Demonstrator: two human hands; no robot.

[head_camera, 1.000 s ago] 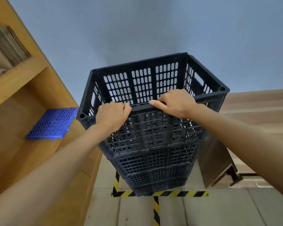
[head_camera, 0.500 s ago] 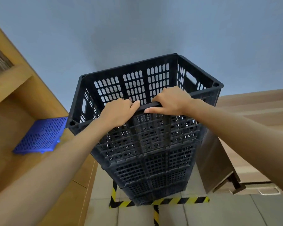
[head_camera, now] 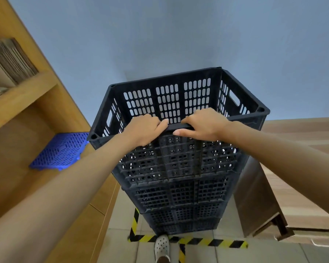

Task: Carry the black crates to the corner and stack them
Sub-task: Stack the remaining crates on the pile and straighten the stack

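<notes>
left hand (head_camera: 143,130), right hand (head_camera: 202,125): fingers clasp top crate (head_camera: 167,103) rim | fingertips hidden inside | stack (head_camera: 180,198) base obscured

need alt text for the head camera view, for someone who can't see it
Both hands, left hand and right hand, grip the near rim of the top black crate on a tall stack of black crates in a corner, a wooden shelf to the left.

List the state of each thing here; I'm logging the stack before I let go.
top crate: empty, upright, on the stack
crate stack: standing inside the floor tape
left hand: fingers curled over the near rim
right hand: gripping the near rim
blue grid panel: lying on the shelf
shoe: at the tape line
</notes>
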